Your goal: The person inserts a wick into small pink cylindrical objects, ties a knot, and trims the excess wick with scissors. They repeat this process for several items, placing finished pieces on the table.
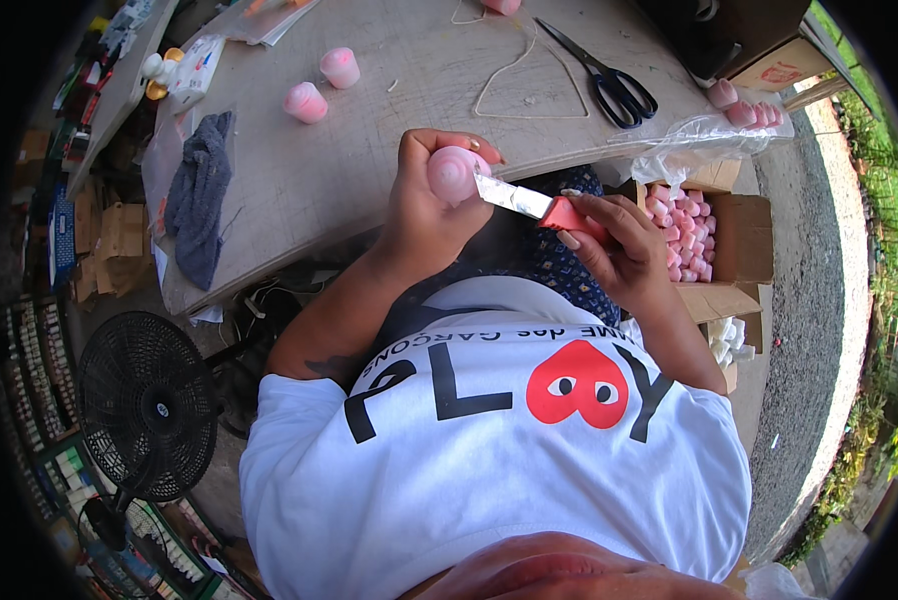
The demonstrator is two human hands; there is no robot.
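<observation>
My left hand is closed around a small pink rounded candle, held just in front of the wooden table's near edge. My right hand grips a red-handled utility knife, its silver blade touching the pink candle's right side. Two more pink candles stand on the table at the far left.
Black scissors and a loop of white string lie on the table. A grey cloth hangs over its left edge. An open cardboard box of pink pieces sits at my right. A black fan stands lower left.
</observation>
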